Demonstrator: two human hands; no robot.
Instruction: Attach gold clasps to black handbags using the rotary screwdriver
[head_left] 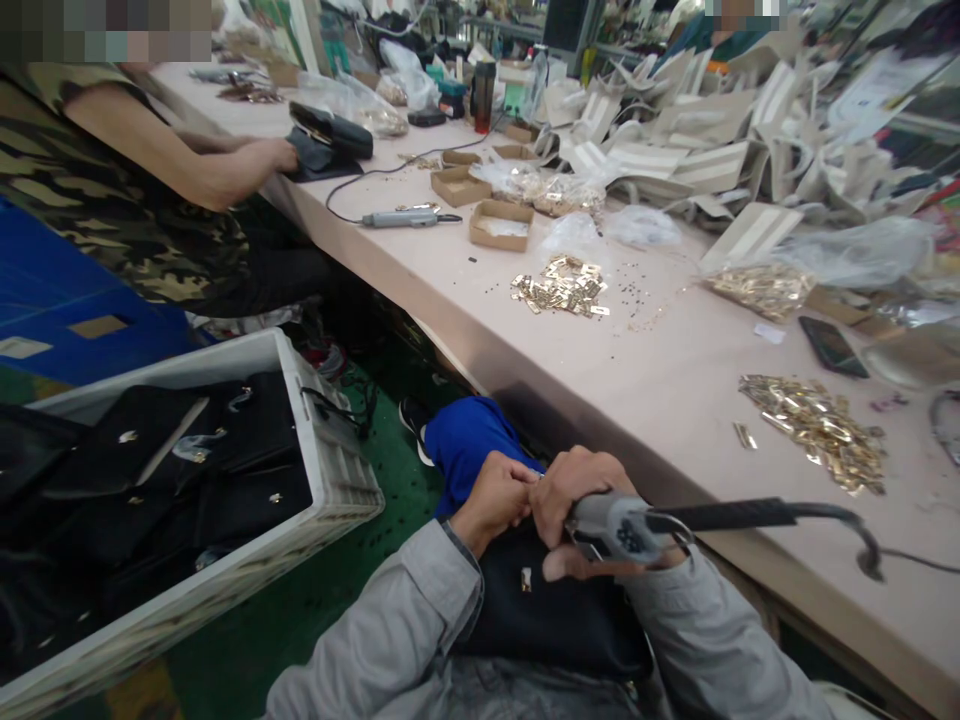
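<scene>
On my lap lies a black bag [562, 625] with a small gold metal fitting [526, 580] on its face. My right hand [581, 490] is wrapped round a grey electric screwdriver [619, 525], whose cord end points back to the right. The tool's tip is hidden by my fingers. Meeting it at the bag's upper part, my left hand [496, 500] is closed in a pinch, with its fingertips touching the right hand. What sits between those fingertips is too small and covered to make out.
A white crate [330, 480] of black bags stands left. On the table [660, 400] lie gold metal pieces [817, 430], another pile [562, 287], a phone [832, 345], a second screwdriver [401, 217] and small cardboard boxes [501, 227]. A co-worker [150, 180] handles a black item [330, 140].
</scene>
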